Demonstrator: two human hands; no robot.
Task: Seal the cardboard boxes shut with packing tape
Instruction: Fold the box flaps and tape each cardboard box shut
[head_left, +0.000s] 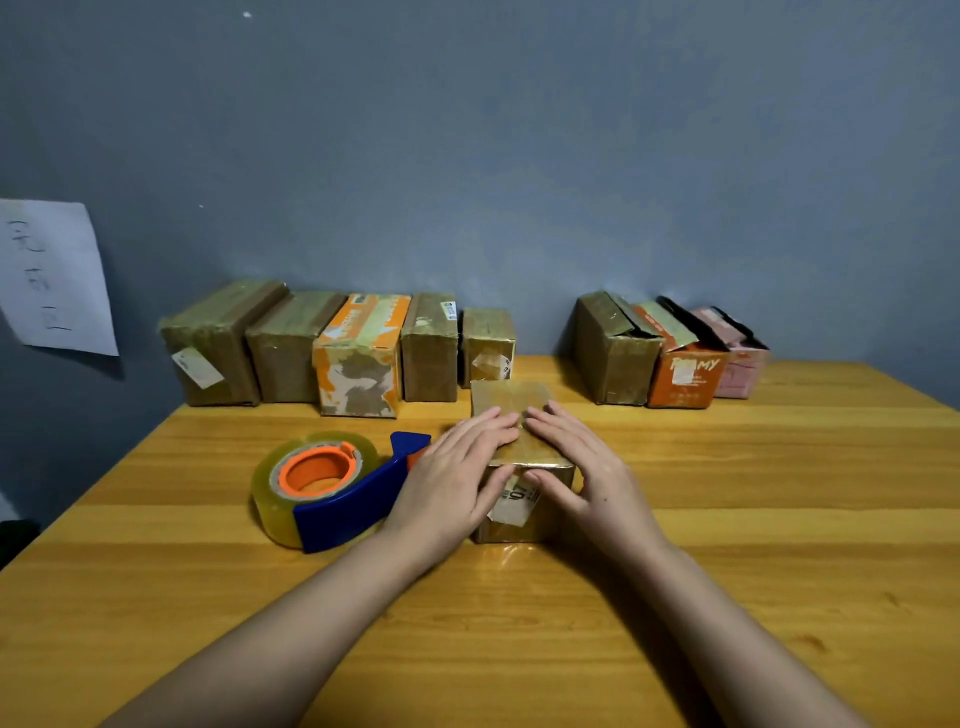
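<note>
— Both forearms come in low over the bench (779, 519), nearest us. Where's the box?

— Dead ahead, mid-bench: the small box (511, 410) lies with its long axis running away from the person. The left hand (457, 467) and right hand (582, 467) lie flat on its top, fingers straight, thumbs down the near face, pressing rather than gripping.

— Which hand is nearer the tape dispenser (332, 486)?

— The left; it sits just beside that wrist. Open bench lies right and front. At the back, a row of five boxes (358, 353) sits left, with three boxes (670, 353), flaps up, right.
</note>
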